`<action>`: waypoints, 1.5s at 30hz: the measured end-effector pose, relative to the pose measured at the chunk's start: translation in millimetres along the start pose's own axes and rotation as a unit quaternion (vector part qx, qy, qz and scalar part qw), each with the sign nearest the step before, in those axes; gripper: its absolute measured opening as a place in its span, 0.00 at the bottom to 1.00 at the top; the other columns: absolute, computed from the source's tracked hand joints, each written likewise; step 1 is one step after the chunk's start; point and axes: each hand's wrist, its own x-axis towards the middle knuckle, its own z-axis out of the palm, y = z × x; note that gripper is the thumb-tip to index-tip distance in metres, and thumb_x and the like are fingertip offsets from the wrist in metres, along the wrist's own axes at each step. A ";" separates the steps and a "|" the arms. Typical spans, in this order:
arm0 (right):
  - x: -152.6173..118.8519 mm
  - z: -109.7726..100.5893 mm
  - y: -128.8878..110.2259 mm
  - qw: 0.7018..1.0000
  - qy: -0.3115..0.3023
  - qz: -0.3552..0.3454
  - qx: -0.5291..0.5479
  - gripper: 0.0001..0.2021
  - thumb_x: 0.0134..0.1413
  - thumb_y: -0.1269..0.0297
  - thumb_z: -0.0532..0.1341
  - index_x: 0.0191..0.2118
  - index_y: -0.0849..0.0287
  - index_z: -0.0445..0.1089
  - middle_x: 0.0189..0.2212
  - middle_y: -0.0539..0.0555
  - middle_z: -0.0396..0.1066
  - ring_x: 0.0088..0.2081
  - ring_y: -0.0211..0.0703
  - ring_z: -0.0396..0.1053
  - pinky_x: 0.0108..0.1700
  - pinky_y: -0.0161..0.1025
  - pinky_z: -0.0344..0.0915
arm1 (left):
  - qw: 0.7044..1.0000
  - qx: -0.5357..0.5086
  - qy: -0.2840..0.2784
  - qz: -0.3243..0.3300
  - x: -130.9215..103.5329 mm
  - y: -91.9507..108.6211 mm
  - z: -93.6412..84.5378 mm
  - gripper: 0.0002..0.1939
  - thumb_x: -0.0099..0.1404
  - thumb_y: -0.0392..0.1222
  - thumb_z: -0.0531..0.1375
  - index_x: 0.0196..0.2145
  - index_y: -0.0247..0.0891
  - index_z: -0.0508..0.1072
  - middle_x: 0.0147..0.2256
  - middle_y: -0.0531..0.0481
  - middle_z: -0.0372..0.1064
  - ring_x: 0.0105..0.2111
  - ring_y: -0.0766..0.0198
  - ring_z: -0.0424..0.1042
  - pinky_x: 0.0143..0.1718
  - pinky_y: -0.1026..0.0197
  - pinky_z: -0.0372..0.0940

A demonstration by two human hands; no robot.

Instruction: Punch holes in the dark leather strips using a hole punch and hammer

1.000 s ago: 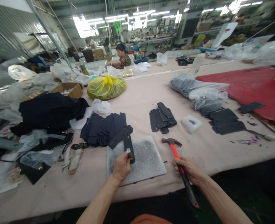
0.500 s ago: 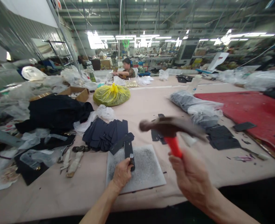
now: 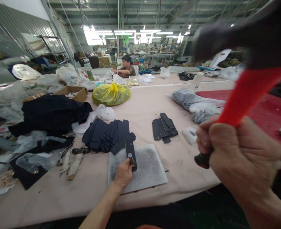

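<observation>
My right hand [image 3: 245,159] is wrapped round the red handle of a hammer [image 3: 243,92], raised close to the camera at the right; its dark head is blurred. My left hand [image 3: 124,173] pinches a short metal punch [image 3: 131,159], held upright over a dark strip [image 3: 130,148]. That strip lies on a white, black-speckled board [image 3: 148,165]. A second dark strip [image 3: 121,144] crosses its far end at an angle. Just beyond the board spreads a pile of dark flat pieces [image 3: 102,135]. The punch's lower tip is hard to make out.
Wrapped-handle hammers [image 3: 76,163] lie to the left, near dark cloth [image 3: 57,111]. More dark pieces [image 3: 164,127] lie right of the board. Further back are a yellow bag [image 3: 110,94], a plastic-wrapped bundle [image 3: 190,100] and a red sheet [image 3: 212,94]. A person [image 3: 126,68] sits across the table.
My right hand has lifted the hammer up and to the right, nearer the camera. My left hand still holds the punch at the strip. The view has shifted slightly.
</observation>
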 end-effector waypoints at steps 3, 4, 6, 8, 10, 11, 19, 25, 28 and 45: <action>-30.1 11.5 43.7 0.988 -0.118 0.096 -0.006 0.13 0.66 0.52 0.54 0.35 0.54 0.65 0.20 0.46 0.60 0.20 0.36 0.57 0.20 0.34 0.55 | 1.000 -0.013 0.001 -0.007 0.2 -1.6 0.0 0.16 0.64 0.31 0.54 0.47 0.40 0.73 0.39 0.46 0.78 0.39 0.54 0.78 0.41 0.54 0.74; -40.3 15.0 57.0 0.980 -0.152 0.129 0.006 0.15 0.66 0.51 0.53 0.34 0.55 0.65 0.20 0.45 0.59 0.19 0.36 0.57 0.20 0.33 0.54 | 1.000 -0.017 0.001 -0.010 0.3 -2.3 -0.1 0.16 0.64 0.31 0.54 0.48 0.40 0.73 0.40 0.46 0.78 0.40 0.55 0.78 0.42 0.54 0.74; -57.4 19.8 76.9 0.965 -0.187 0.181 0.024 0.17 0.65 0.50 0.52 0.30 0.56 0.62 0.18 0.44 0.56 0.18 0.34 0.55 0.19 0.32 0.53 | 1.000 -0.020 -0.003 -0.015 0.5 -3.6 -0.2 0.16 0.65 0.32 0.54 0.49 0.40 0.73 0.42 0.47 0.78 0.41 0.55 0.78 0.43 0.54 0.74; -69.3 20.7 89.4 0.956 -0.196 0.215 0.029 0.18 0.65 0.49 0.52 0.28 0.56 0.60 0.17 0.44 0.55 0.18 0.33 0.53 0.19 0.32 0.52 | 1.000 -0.020 -0.007 -0.019 0.9 -4.5 -0.5 0.15 0.66 0.34 0.54 0.49 0.39 0.73 0.43 0.46 0.78 0.41 0.56 0.78 0.44 0.55 0.74; -78.0 18.0 99.1 0.952 -0.196 0.235 0.024 0.19 0.64 0.49 0.52 0.26 0.55 0.58 0.17 0.44 0.54 0.18 0.33 0.53 0.19 0.32 0.51 | 1.000 -0.021 -0.010 -0.020 1.6 -4.4 -1.4 0.15 0.67 0.35 0.53 0.48 0.39 0.73 0.44 0.46 0.77 0.42 0.56 0.78 0.43 0.55 0.74; -82.2 15.8 104.3 0.950 -0.194 0.245 0.023 0.19 0.64 0.49 0.52 0.26 0.55 0.58 0.17 0.44 0.54 0.18 0.34 0.53 0.20 0.32 0.51 | 0.999 -0.022 -0.011 -0.020 2.1 -3.7 -2.1 0.14 0.67 0.35 0.53 0.48 0.40 0.73 0.44 0.47 0.77 0.42 0.57 0.78 0.43 0.55 0.74; -132.8 6.0 156.8 0.907 -0.197 0.370 0.044 0.18 0.64 0.49 0.51 0.27 0.55 0.58 0.19 0.44 0.54 0.19 0.34 0.52 0.20 0.32 0.50 | 0.998 -0.046 -0.020 -0.040 6.0 6.4 -10.0 0.12 0.68 0.39 0.53 0.44 0.39 0.75 0.46 0.47 0.77 0.45 0.58 0.76 0.48 0.54 0.73; -169.2 3.6 180.8 0.868 -0.196 0.452 0.054 0.19 0.63 0.47 0.51 0.27 0.54 0.57 0.17 0.43 0.54 0.19 0.35 0.53 0.21 0.32 0.52 | 0.998 -0.044 -0.010 -0.045 7.2 10.9 -12.0 0.11 0.67 0.39 0.55 0.43 0.38 0.75 0.47 0.46 0.76 0.48 0.56 0.75 0.52 0.50 0.70; -177.3 2.5 186.9 0.857 -0.193 0.474 0.060 0.19 0.64 0.46 0.50 0.27 0.54 0.57 0.16 0.43 0.53 0.18 0.35 0.53 0.21 0.33 0.52 | 0.999 -0.033 -0.015 -0.038 7.5 11.7 -10.1 0.11 0.68 0.39 0.54 0.43 0.38 0.75 0.46 0.46 0.76 0.47 0.56 0.75 0.50 0.51 0.72; -81.1 19.4 107.5 0.943 -0.284 -0.030 -0.173 0.16 0.69 0.56 0.46 0.29 0.53 0.57 0.19 0.47 0.62 0.18 0.39 0.59 0.24 0.37 0.48 | 0.999 0.040 -0.019 0.000 4.1 14.5 -5.5 0.12 0.64 0.32 0.54 0.43 0.40 0.72 0.34 0.47 0.76 0.34 0.56 0.77 0.35 0.57 0.72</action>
